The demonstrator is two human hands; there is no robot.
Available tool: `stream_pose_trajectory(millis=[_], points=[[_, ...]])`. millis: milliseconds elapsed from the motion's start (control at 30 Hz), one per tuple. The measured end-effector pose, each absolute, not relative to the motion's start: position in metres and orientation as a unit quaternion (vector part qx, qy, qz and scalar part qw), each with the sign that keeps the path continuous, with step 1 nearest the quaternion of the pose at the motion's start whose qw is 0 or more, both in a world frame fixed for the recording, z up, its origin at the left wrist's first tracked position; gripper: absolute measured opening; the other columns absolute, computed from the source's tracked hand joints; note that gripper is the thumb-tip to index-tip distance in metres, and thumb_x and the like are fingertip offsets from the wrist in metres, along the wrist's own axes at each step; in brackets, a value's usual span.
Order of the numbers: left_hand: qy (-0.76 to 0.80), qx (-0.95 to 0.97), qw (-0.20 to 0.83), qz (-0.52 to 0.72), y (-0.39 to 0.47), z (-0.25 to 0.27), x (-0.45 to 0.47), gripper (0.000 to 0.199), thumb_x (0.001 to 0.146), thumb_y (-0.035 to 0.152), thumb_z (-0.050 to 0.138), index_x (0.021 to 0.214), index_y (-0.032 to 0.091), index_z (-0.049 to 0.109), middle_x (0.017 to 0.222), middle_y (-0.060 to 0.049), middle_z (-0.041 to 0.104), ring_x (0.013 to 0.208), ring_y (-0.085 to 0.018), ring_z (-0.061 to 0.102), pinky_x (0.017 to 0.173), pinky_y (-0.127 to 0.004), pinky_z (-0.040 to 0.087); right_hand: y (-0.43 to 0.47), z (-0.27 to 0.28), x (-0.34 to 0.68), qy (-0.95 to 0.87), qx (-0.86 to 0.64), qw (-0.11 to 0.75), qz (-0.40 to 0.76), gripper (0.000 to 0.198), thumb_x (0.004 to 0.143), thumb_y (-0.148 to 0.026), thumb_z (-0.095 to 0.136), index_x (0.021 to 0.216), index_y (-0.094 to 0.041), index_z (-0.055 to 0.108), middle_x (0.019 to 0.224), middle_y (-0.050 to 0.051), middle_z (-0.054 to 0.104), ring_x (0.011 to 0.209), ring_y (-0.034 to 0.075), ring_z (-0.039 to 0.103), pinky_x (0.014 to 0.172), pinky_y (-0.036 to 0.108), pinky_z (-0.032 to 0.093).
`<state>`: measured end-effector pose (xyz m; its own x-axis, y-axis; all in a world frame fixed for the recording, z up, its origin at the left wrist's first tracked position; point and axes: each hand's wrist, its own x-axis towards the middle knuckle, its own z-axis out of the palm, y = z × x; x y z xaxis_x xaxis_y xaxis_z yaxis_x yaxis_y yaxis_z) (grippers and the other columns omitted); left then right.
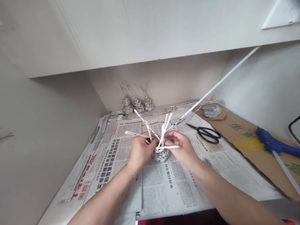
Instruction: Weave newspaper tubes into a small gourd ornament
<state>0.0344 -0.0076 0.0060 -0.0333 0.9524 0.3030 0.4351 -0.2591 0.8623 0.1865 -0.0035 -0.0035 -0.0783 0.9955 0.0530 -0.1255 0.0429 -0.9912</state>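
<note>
At the middle of the newspaper-covered bench [58,214], a small woven paper ball [161,155] is held between both hands, its open top edged by upright and slanting paper strips [167,126]. By the left hand [142,150] the left side of the rim is pinched, thumb and fingers being closed among the strips. By the right hand [180,147] the right side of the rim is pinched, fingers curled; which strip is caught in them cannot be told. From beside the right fingers a long paper tube [217,84] is slanted up to the right.

Along the back, thin paper rods [173,108] are laid in a bundle, and beside them three woven gourd-shaped pieces [138,106] are lined up near the wall. To the right, black scissors [206,132] are laid on the newspaper [154,200]. Beyond them, a blue glue gun [278,145] and a grey crumpled lump [211,111] are set on cardboard [264,156].
</note>
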Motion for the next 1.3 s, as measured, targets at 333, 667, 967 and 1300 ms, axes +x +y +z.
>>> stream_pose_trajectory(millis=[333, 667, 967, 1300], points=[[0.491, 0.686, 0.279, 0.459, -0.003, 0.012, 0.029, 0.011, 0.074, 0.016, 0.061, 0.075, 0.018, 0.071, 0.075, -0.003, 0.071, 0.070, -0.017, 0.064, 0.065, -0.025, 0.049, 0.001, -0.014, 0.184, -0.478, -0.436, 0.541, 0.538, 0.013, 0.067, -0.030, 0.075, 0.070, -0.019, 0.068, 0.064, 0.001, 0.067, 0.054, 0.015, 0.061, 0.053, 0.027, 0.051], [0.478, 0.711, 0.197, 0.476, -0.008, 0.011, 0.031, 0.021, 0.072, 0.006, 0.058, 0.075, 0.020, 0.073, 0.076, -0.002, 0.067, 0.070, -0.013, 0.060, 0.067, -0.022, 0.045, -0.006, -0.014, 0.178, -0.492, -0.394, 0.565, 0.533, 0.014, 0.072, -0.026, 0.071, 0.084, -0.019, 0.069, 0.073, 0.001, 0.068, 0.067, 0.015, 0.062, 0.061, 0.025, 0.049], [0.540, 0.699, 0.204, 0.422, -0.006, 0.014, 0.031, 0.009, 0.076, 0.018, 0.060, 0.079, 0.017, 0.068, 0.078, -0.004, 0.067, 0.072, -0.016, 0.061, 0.066, -0.025, 0.046, -0.004, -0.024, 0.176, -0.483, -0.395, 0.590, 0.513, 0.015, 0.074, -0.026, 0.068, 0.088, -0.019, 0.070, 0.071, 0.002, 0.068, 0.062, 0.016, 0.062, 0.058, 0.026, 0.049], [0.508, 0.682, 0.315, 0.421, -0.004, 0.014, 0.030, 0.013, 0.077, 0.016, 0.056, 0.081, 0.015, 0.068, 0.084, -0.006, 0.070, 0.076, -0.018, 0.064, 0.069, -0.028, 0.049, -0.008, -0.017, 0.174, -0.444, -0.372, 0.594, 0.558, 0.012, 0.074, -0.022, 0.067, 0.086, -0.021, 0.067, 0.065, -0.003, 0.065, 0.054, 0.011, 0.058, 0.051, 0.022, 0.047]])
